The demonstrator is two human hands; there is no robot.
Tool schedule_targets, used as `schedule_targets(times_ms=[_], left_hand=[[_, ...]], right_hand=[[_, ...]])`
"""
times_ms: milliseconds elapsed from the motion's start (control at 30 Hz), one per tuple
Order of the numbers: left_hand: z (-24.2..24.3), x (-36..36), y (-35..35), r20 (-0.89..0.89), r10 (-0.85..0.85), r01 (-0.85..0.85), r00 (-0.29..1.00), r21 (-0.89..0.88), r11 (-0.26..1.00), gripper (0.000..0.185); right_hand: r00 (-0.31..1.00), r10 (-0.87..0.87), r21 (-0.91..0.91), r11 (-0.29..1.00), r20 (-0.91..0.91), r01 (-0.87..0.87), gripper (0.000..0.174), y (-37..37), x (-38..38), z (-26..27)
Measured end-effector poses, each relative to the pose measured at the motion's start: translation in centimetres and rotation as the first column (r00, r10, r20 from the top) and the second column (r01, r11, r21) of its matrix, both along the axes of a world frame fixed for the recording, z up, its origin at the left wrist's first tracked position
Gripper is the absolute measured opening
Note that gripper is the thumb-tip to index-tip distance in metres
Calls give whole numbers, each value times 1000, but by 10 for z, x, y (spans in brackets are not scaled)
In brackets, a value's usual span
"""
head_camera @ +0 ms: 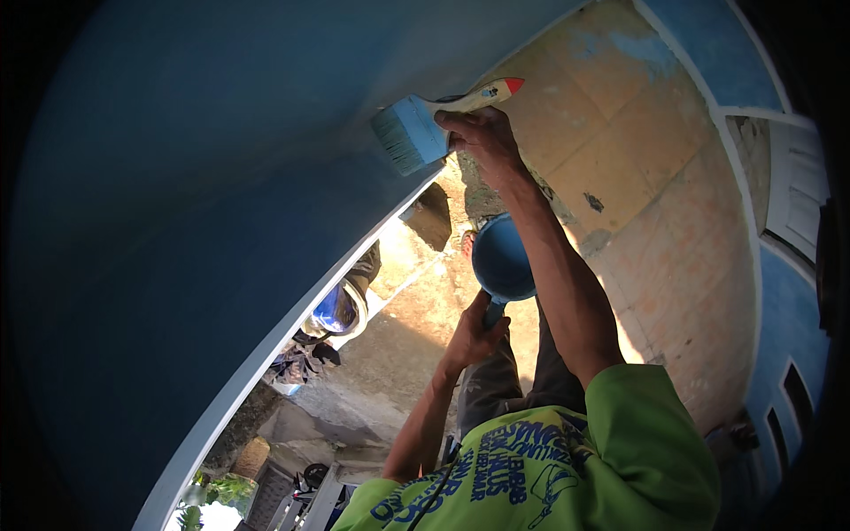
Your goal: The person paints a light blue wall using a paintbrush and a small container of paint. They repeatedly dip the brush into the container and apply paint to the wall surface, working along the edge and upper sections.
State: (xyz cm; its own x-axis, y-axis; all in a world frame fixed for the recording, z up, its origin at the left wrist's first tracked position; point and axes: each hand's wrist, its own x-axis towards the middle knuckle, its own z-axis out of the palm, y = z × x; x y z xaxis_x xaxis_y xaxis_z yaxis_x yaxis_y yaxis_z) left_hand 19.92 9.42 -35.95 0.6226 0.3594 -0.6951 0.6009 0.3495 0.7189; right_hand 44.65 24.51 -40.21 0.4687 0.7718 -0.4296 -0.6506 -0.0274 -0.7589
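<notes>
My right hand point(488, 143) grips a wide flat paintbrush point(422, 129) by its lower handle, which ends in a red tip. Blue paint coats the ferrule, and the dark bristles point left against or close to a blue wall point(252, 152); whether they touch it I cannot tell. Lower down, my left hand point(475, 335) is closed around the short handle of a blue dipper point(501, 259). My right forearm hides part of the dipper's rim, and its inside looks blue and shadowed.
A white edge point(319, 295) borders the blue wall. Beyond it stands a bucket point(358, 308) with something blue inside, near dark crumpled cloth point(299, 364). Floor tiles point(637, 152) with blue smears spread to the right, up to another blue wall point(790, 318) and a white door point(793, 189).
</notes>
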Motion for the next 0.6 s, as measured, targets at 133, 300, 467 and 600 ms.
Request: schedule_targets(times_ms=[133,300,467,600], left_hand=[[-11,-4,-4,34,90,-88,995,-61,994,59],[-62,-15,-17,125,182,-182,975,-13,983,57],[-120,-19,-21,25,190,-190,981,-21,982,36],[-154,2,-20,-76,249,-255,966,-79,964,38]], right_hand=[[993,36,-3,999,-117,-36,17,-11,18,-26],[947,120,57,993,-297,-108,17,-7,-4,-43],[817,228,198,970,-529,-143,18,12,-47,-116],[801,232,163,972,-552,-169,13,32,-74,-157]])
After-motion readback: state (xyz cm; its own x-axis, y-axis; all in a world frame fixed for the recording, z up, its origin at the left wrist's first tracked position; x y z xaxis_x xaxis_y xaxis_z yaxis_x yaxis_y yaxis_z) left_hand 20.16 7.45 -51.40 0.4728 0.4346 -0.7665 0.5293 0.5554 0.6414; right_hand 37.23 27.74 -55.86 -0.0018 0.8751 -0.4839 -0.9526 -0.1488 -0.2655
